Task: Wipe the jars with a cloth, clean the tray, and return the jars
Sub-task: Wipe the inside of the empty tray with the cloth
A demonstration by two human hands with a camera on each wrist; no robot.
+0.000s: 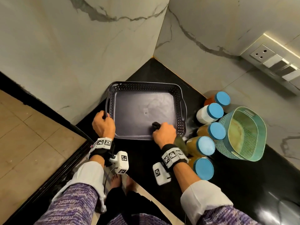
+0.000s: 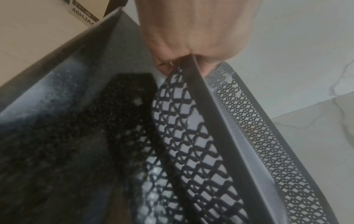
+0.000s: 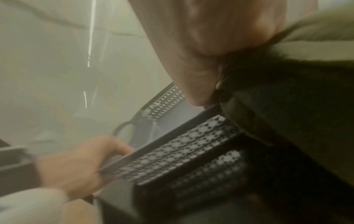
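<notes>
A dark perforated tray [image 1: 142, 86] lies on the black counter in the corner, with nothing inside but smears. My left hand [image 1: 103, 123] grips the tray's left rim near its handle; in the left wrist view the fingers [image 2: 191, 45] curl over the tray rim [image 2: 220, 115]. My right hand [image 1: 164, 132] holds a bunched dark olive cloth [image 1: 156, 125] down on the tray floor near the front edge. The right wrist view shows that cloth [image 3: 287, 106] under the hand, blurred. Several blue-lidded jars [image 1: 215, 111] stand to the right of the tray.
A teal basket [image 1: 243, 135] stands on the counter right of the jars. Marble walls close the corner behind the tray. A socket panel [image 1: 266, 57] is on the right wall. The counter edge drops to a tiled floor [image 1: 24, 127] at left.
</notes>
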